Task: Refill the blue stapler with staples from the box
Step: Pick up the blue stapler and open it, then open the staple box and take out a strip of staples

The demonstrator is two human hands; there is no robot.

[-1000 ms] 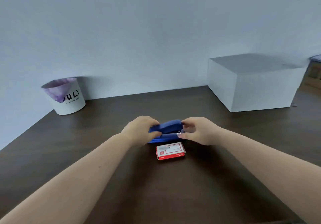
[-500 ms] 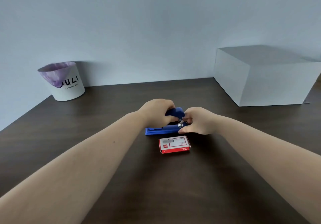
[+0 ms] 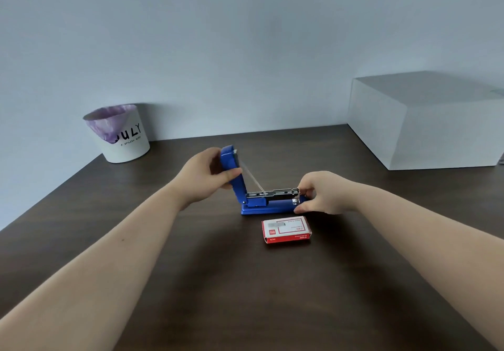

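The blue stapler (image 3: 268, 208) stands on the dark wooden table with its top cover swung up to nearly vertical. Its metal staple channel (image 3: 275, 193) lies exposed and level, and a thin spring rod runs from the cover down to it. My left hand (image 3: 207, 175) grips the raised cover (image 3: 229, 163). My right hand (image 3: 321, 194) pinches the front end of the stapler's base and channel. The red and white staple box (image 3: 286, 229) lies flat and closed just in front of the stapler, touched by neither hand.
A white round bin (image 3: 120, 134) with a purple liner stands at the back left by the wall. A large white box (image 3: 425, 124) sits at the back right. The table's left edge (image 3: 49, 195) runs diagonally.
The stapler's cover was down under my left hand; now it is swung up and back, baring the staple channel. My right hand stays at the front end.
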